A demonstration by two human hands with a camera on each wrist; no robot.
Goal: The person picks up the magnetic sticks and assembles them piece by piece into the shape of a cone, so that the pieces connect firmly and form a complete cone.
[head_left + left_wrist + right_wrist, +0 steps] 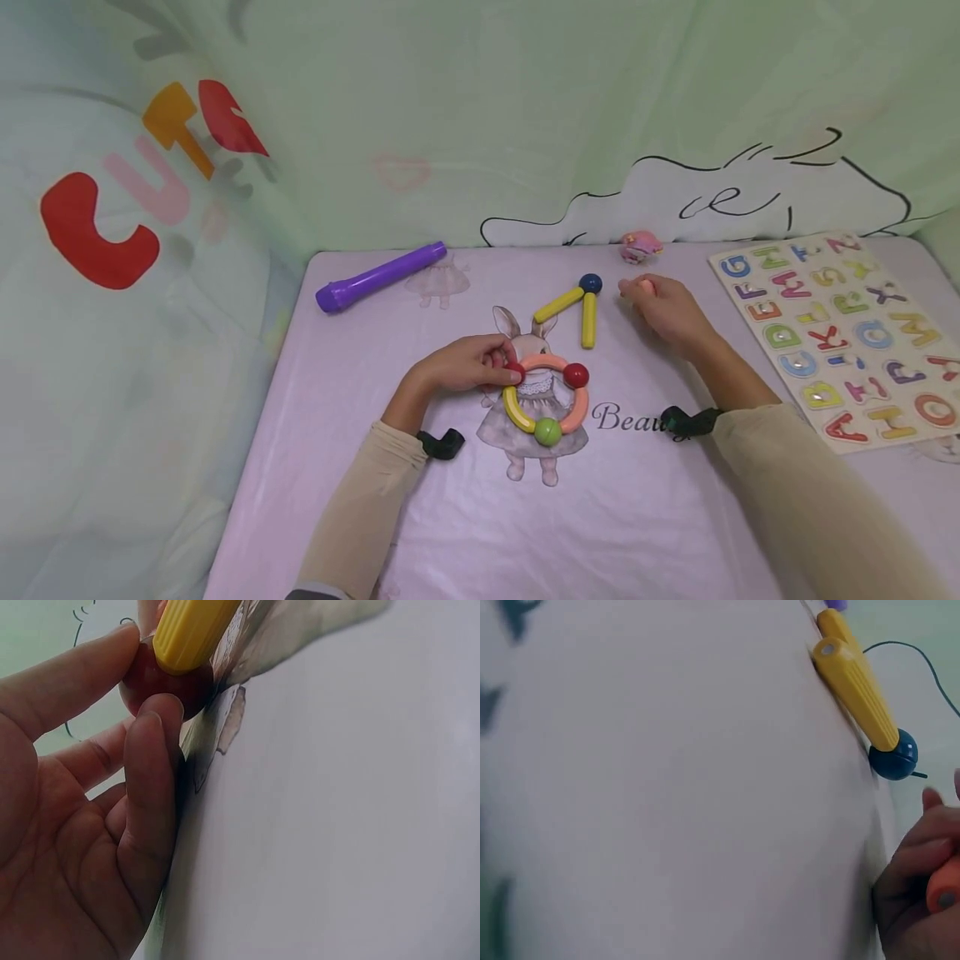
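Note:
A ring of curved magnetic rods (pixel 584 406) and balls lies on the printed rabbit. My left hand (pixel 468 363) pinches the red ball (pixel 139 686) on its left side between thumb and fingers. A yellow curved rod (pixel 517 410) runs down from that ball to a green ball (pixel 548 432); orange curved rods and a second red ball (pixel 576 375) make up the rest. To the right, my right hand (pixel 670 312) grips an orange magnetic rod (pixel 946 886) with a grey end, mostly hidden by the fingers. Near it lie two yellow straight rods (pixel 588 321) joined at a blue ball (pixel 590 284).
A purple tube-shaped toy (pixel 381 277) lies at the back left. Behind the right hand sits a small pink toy (pixel 641 247). On the right is a wooden alphabet board (pixel 813 350). Printed fabric walls (pixel 420 125) border the table's back and left.

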